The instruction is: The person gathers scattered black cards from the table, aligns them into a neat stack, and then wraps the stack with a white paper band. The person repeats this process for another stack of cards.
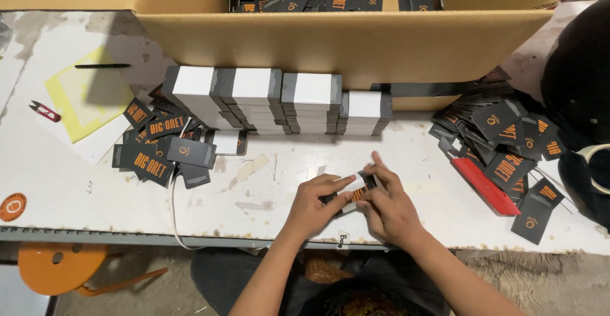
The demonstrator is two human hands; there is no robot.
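Fingers [340, 182] of both hands are closed around a small bundle of black tags [354, 193] with orange print and a white band. The left hand [312, 203] pinches the bundle's left end; the right hand [387, 207] covers its right end, with one finger raised. The bundle sits just above the white table [267, 217], near its front edge and directly in front of the banded stacks.

Taking the large cardboard box [343, 46] as landmark:
- Inside it: loose black tags with orange print, heaped.
- Against its front wall: four banded stacks [279, 100], black-edged and wrapped in white paper, standing in a row.
- Front left of it: a loose pile of black rectangular tags [159, 147], with a white cord trailing over the table edge.
- Far left of it: a yellow sheet [86, 94] with a black pen [101, 66] on it, small red snips [44, 111] beside it, and a round orange sticker [13, 206] near the table edge.
- Front right of it: a second loose pile [508, 157], partly over a red flat box [486, 186].

Risk, as judged: the grip is at the ends only, so the middle tags could fan out or slip and the band could tear or sit crooked. The bundle's closeness to the table edge means dropped tags may fall to the floor. The right pile overhangs the red box and could slide.
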